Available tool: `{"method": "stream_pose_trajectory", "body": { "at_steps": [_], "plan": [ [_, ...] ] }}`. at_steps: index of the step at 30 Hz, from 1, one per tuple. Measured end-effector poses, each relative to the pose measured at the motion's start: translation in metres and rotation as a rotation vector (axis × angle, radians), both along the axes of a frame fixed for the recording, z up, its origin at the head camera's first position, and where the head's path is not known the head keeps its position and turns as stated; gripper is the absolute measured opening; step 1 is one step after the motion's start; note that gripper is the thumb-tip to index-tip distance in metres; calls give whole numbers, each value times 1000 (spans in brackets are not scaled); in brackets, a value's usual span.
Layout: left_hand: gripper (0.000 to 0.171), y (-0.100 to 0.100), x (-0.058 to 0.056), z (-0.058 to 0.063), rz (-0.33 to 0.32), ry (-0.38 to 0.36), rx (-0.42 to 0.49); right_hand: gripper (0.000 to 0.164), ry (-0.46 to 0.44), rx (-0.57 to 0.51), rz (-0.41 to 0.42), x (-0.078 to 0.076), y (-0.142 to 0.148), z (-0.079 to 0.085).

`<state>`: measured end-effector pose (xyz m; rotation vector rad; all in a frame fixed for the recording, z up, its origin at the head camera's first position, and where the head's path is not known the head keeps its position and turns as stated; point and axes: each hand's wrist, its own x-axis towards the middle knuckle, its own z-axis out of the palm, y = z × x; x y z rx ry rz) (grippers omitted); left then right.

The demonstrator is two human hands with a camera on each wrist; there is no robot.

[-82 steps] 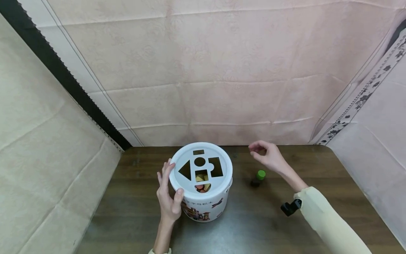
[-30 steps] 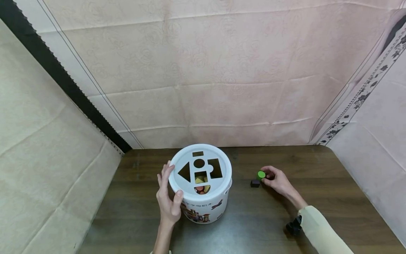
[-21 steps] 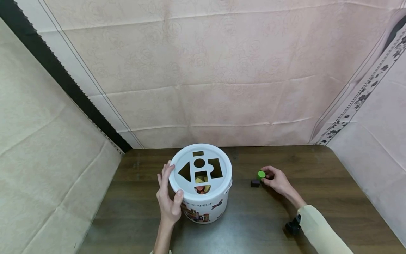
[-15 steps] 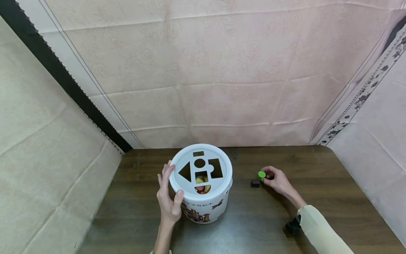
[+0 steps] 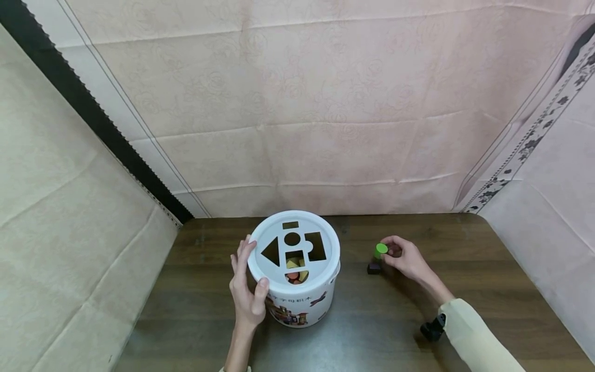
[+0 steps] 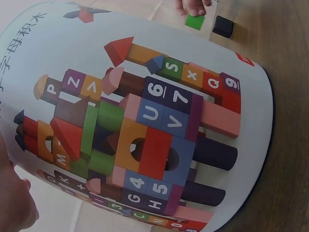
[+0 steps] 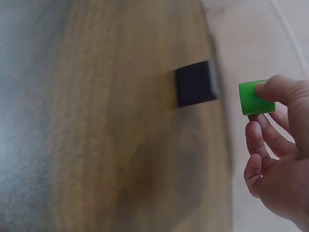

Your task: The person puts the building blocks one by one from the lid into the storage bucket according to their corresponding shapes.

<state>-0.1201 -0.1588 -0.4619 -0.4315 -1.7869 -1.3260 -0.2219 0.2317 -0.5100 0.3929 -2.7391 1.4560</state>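
A white bucket (image 5: 302, 309) printed with toy blocks stands under a white lid (image 5: 271, 279) with several shaped holes. My left hand (image 5: 248, 294) grips its left side, thumb in front and fingers round the lid's edge. In the left wrist view the printed wall fills most of the picture, and part of the hand (image 6: 14, 198) shows at the lower left. To the right, my right hand (image 5: 408, 260) pinches a green cylinder block (image 7: 251, 98) between thumb and fingers, off the table. Just below the cylinder, a small black block (image 7: 194, 83) lies on the wood.
Coloured blocks (image 5: 294, 264) show through the lid's holes. The brown wooden table (image 5: 353, 330) ends at a pale cloth wall (image 5: 334, 170) behind the bucket. More cloth panels rise on the left and right. A black device (image 5: 433, 328) sits on the right wrist.
My right hand came down from above, took hold of the green cylinder block and has now lifted it slightly up and left. The left hand and bucket stay put.
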Motion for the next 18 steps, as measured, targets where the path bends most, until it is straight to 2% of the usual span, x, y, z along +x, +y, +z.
{"method": "stream_pose_trajectory", "body": {
  "at_steps": [6, 18],
  "plan": [
    [66, 1, -1, -1, 5, 22, 1, 32, 75, 2, 38, 5, -9, 21],
    [66, 0, 0, 0, 4, 19, -2, 28, 194, -11, 127, 11, -32, 60]
  ]
}}
